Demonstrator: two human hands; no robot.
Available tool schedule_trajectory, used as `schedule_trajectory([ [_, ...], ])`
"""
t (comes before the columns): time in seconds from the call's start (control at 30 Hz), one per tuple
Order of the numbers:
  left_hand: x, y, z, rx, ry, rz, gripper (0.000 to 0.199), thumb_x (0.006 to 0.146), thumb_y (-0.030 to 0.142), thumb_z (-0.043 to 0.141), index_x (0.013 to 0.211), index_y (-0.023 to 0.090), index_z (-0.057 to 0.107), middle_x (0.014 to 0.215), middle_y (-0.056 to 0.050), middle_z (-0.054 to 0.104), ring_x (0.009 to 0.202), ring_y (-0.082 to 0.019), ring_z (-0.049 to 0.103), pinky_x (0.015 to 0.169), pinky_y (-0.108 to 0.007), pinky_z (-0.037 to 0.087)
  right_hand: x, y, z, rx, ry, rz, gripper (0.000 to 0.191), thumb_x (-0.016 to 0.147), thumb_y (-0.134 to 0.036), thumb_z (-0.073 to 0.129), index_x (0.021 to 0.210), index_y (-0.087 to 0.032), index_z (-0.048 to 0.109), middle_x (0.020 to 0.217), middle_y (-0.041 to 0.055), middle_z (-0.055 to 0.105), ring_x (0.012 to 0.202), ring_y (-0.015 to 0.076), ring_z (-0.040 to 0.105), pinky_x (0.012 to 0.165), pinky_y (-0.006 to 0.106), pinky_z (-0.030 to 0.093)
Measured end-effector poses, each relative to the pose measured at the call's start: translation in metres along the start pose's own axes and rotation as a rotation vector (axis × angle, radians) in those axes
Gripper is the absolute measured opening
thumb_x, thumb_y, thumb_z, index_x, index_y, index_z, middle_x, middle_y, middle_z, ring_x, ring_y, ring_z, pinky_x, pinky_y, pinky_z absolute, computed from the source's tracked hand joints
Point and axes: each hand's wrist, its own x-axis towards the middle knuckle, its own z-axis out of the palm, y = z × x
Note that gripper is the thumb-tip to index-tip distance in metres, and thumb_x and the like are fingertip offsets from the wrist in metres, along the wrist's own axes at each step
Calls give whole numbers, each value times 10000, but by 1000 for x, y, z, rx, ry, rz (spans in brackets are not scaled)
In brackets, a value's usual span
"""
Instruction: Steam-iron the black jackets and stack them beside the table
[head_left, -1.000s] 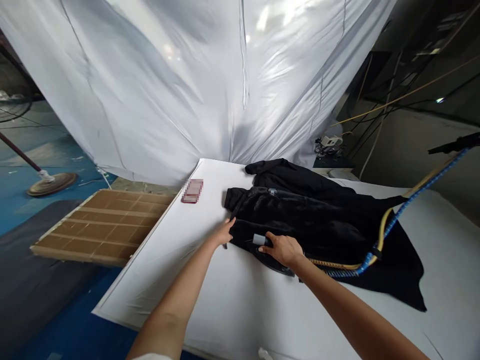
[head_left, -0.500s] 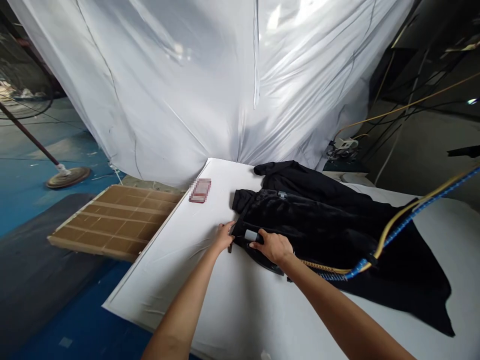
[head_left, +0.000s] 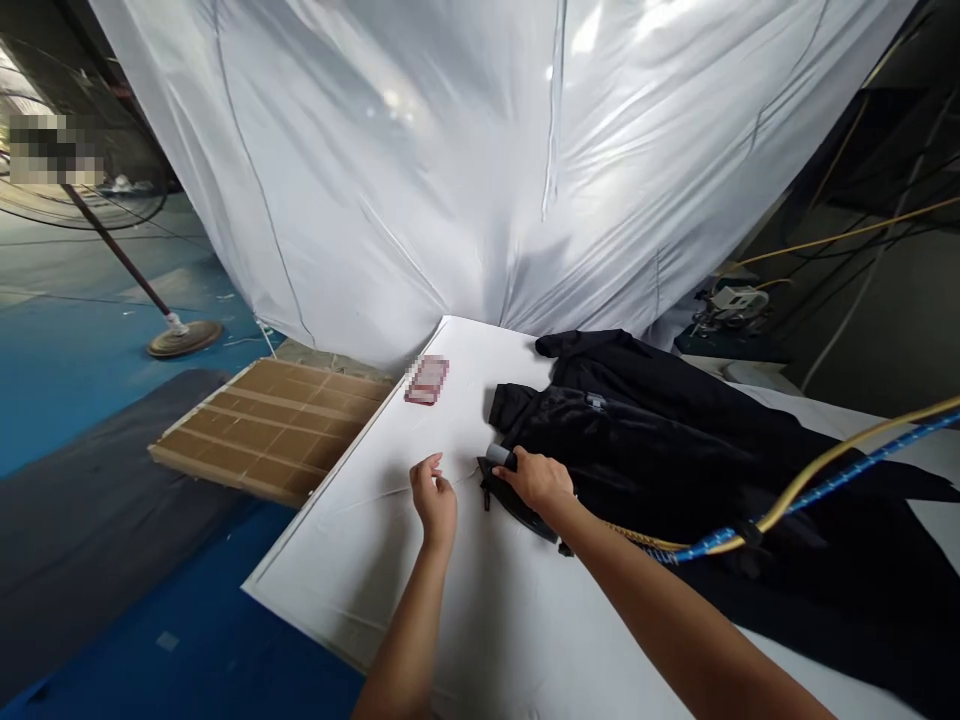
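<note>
My right hand [head_left: 541,480] is wrapped round the handle of a dark iron [head_left: 529,518], which rests at the near left edge of a black garment [head_left: 652,450]. A yellow hose and a blue cord [head_left: 750,530] run from the iron toward the right. Left of the iron, my left hand [head_left: 433,500] is raised over the white table [head_left: 337,560], fingers loosely curled and apart, holding nothing. The garment lies spread to the right, its collar end on the left, a small label near it.
A reddish, pixelated packet [head_left: 427,380] lies near the table's far left corner. Beside the table are a flat cardboard box [head_left: 270,425] and a fan stand [head_left: 184,338]. White sheeting [head_left: 450,170] hangs behind; a small machine [head_left: 739,302] stands at right.
My left hand has let go of the garment's edge and moved left, away from it. My right hand stays on the iron. The view has shifted, so the surroundings appear further right.
</note>
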Motion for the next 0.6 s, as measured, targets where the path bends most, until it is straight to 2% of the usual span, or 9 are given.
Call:
schedule_trajectory([
  [0.1,3,6,-9,-49,66,-7,346,675,9,373,913,183,553,868,-36,562,735,-122,532,722,-261,447,3,-1,-3,5,-4,1,581,743,-696,351,1040,-239,551,899,93,662,896,262,608,709,345,435],
  [0.2,3,8,-13,-86,69,0,326,676,23,371,886,194,552,868,-27,581,749,-121,537,734,-256,443,0,4,-3,25,-37,14,575,735,-700,363,1028,-245,560,898,89,664,892,256,610,706,340,438],
  [0.37,-6,7,-12,-98,17,20,298,674,28,370,831,194,561,833,-25,595,741,-123,538,728,-251,444,-13,23,-2,35,-60,81,596,722,-712,359,1040,-251,562,928,95,658,882,268,612,687,350,442],
  [0.5,-12,5,-10,-95,-26,17,291,675,21,364,802,192,562,822,-26,604,757,-126,558,749,-257,448,-19,37,-10,52,-73,156,574,724,-676,404,1069,-245,558,965,92,651,932,273,593,719,351,434],
  [0.6,-11,0,-6,-32,-133,9,300,675,6,367,784,194,575,822,-21,612,785,-129,573,767,-264,446,-31,53,-16,65,-101,182,539,718,-652,434,1055,-252,565,993,82,644,942,278,586,722,355,430],
])
